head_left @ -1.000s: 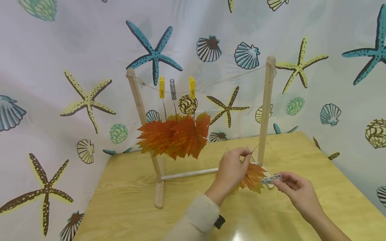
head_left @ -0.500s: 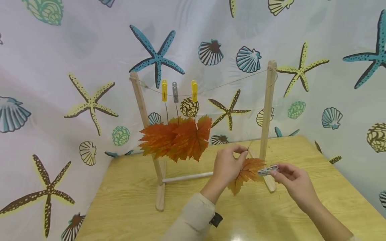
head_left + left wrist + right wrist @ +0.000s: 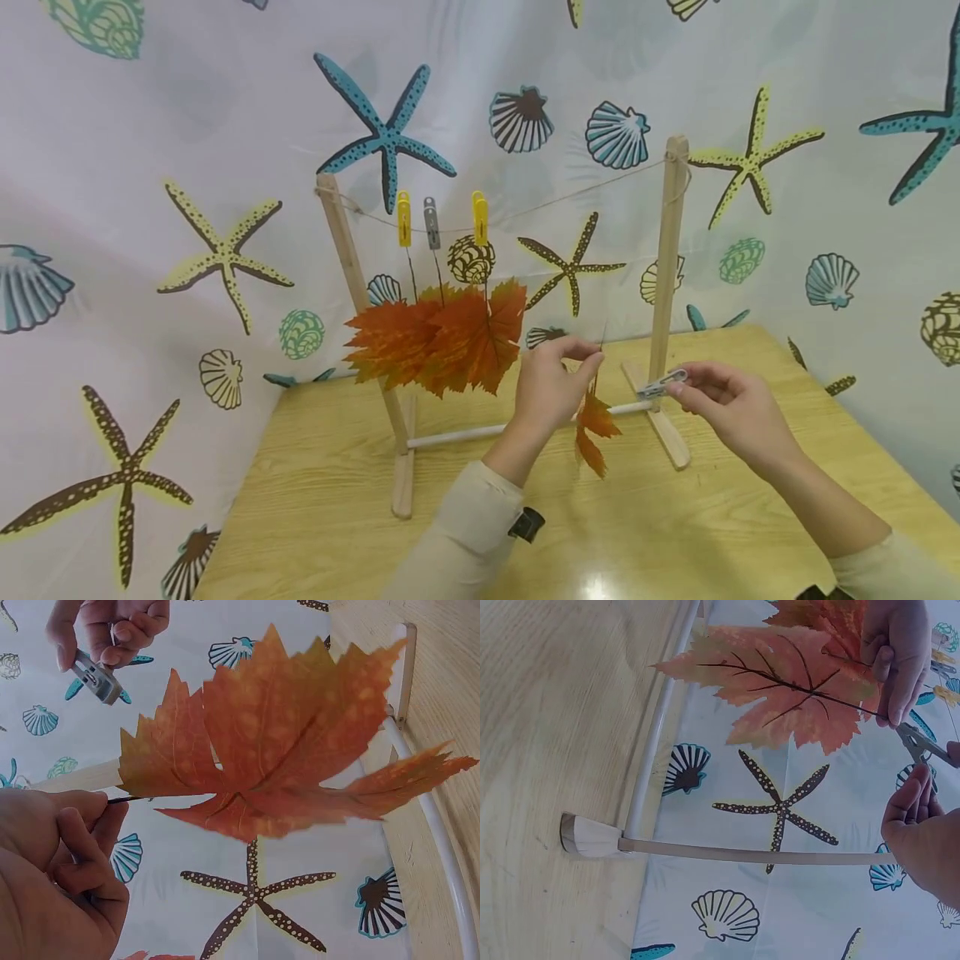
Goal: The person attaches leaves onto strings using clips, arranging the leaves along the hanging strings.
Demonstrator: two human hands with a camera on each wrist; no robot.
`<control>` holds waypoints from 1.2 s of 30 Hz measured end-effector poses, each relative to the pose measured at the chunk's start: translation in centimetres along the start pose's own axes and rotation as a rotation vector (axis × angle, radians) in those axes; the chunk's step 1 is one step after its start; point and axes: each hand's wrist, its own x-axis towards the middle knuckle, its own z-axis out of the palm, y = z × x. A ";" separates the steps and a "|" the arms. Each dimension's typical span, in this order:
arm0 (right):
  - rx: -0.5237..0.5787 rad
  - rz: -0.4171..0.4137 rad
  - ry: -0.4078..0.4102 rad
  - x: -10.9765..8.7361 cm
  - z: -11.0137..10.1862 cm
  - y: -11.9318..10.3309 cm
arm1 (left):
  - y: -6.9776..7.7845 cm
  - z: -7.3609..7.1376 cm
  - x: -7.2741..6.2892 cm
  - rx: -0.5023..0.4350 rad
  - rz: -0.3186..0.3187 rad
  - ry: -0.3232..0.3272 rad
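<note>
My left hand (image 3: 551, 379) pinches the thin dark stem of an orange maple leaf (image 3: 277, 735), which hangs below the fingers in the head view. My right hand (image 3: 738, 408) holds a grey clothespin (image 3: 663, 383) between thumb and fingers, its nose pointing left toward the leaf stem. In the right wrist view the clothespin's tip overlaps the left fingertips. Behind, a string (image 3: 570, 200) spans two wooden posts. Two yellow clothespins (image 3: 404, 218) and a grey one (image 3: 431, 223) clip the stems of several orange leaves (image 3: 442, 337) toward the string's left side.
The wooden rack's right post (image 3: 666, 258) stands just behind my right hand, its left post (image 3: 341, 233) beyond the hanging leaves. A white bar (image 3: 457, 434) joins the feet low over the wooden table (image 3: 322, 500). A patterned curtain (image 3: 225, 108) backs everything.
My left hand has lifted and shifted left with the leaf, which now hangs down and shows edge-on in the head view. The right hand has risen slightly with the grey clothespin.
</note>
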 end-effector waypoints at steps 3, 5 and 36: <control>-0.020 -0.004 -0.004 0.6 0.0 -0.6 | 0.0 -0.1 0.1 0.001 -0.001 0.006; -0.032 -0.008 -0.008 1.0 0.1 -1.0 | 0.0 -0.2 0.1 0.001 0.005 0.010; -0.116 -0.081 -0.110 6.9 -1.2 -5.9 | 0.5 -0.6 1.7 0.031 0.083 0.204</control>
